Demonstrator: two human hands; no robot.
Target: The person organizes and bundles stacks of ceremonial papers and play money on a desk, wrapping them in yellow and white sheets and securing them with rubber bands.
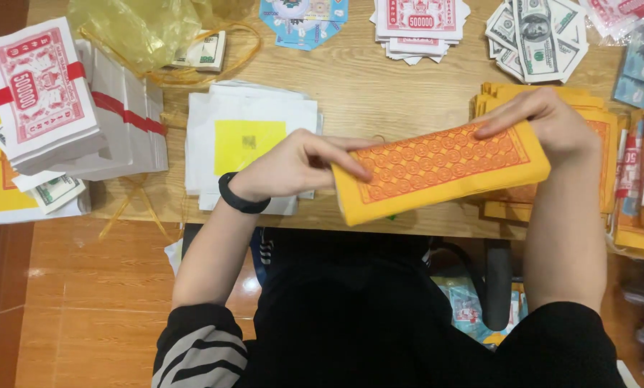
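white sheets [254, 144] (yellow-centred), green banknotes [537, 36]

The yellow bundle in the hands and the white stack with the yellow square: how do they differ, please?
The yellow bundle is held tilted above the table edge by both hands; the white stack lies flat. The bundle bears an orange coin pattern; the stack is white with a plain yellow square. Both are paper.

Warm, even indoor light falls on the wooden worktop [379, 93], with only soft shadows. A small bright glare spot shows on the floor tiles [250, 284] below the worktop's near edge. Focus is mostly sharp, softening slightly towards the worktop's far corners.
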